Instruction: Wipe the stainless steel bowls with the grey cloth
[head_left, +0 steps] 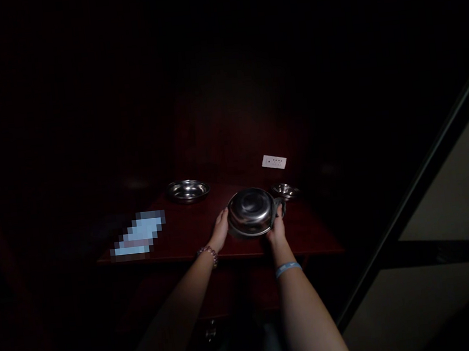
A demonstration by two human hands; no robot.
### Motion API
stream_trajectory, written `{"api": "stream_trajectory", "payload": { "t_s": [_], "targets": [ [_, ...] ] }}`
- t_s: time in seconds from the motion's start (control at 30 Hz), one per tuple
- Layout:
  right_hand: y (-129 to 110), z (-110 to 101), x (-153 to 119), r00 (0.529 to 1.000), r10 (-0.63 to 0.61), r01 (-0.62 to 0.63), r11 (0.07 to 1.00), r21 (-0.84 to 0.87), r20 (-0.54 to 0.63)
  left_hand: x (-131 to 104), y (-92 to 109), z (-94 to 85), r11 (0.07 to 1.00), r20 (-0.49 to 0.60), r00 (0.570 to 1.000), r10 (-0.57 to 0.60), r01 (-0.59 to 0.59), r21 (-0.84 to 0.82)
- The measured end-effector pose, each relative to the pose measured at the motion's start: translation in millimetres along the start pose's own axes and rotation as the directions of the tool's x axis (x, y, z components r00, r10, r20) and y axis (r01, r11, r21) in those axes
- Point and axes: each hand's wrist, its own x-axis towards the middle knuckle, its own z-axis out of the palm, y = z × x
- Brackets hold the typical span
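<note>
A dark red counter [177, 232] is spreading beneath an upturned steel bowl [250, 214]. The bowl is sitting between two hands: the left hand [220, 230] is gripping its left side with its fingers, the right hand [277, 229] is clasping its right side, fingers pressing a dark cloth [278, 205] against it.

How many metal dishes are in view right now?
3. An upturned dish between the left hand and right hand, a wide dish at the table's back left, and a smaller dish at back right. Darkness or stacking may hide others.
</note>
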Motion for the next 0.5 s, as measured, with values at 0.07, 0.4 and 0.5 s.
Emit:
{"api": "stream_trajectory", "payload": {
  "t_s": [0.07,0.4,0.5],
  "targets": [
    [-2.5,2.3,-1.9,0.998,0.023,-0.023,1.000,0.016,-0.051,-1.5,1.1,-0.6,0.999,0.015,0.999,-0.048,0.048,0.008],
    [-11.0,18.9,-14.8,0.992,0.092,-0.096,0.995,0.041,0.082,-0.6,1.0,-0.1,0.993,0.014,0.995,-0.099,0.098,0.060],
    [-10.7,25.1,-19.5,0.986,0.115,-0.118,0.993,0.019,0.120,1.7,-2.2,-2.0,0.997,-0.015,0.997,-0.071,0.071,0.006]
  ]
}}
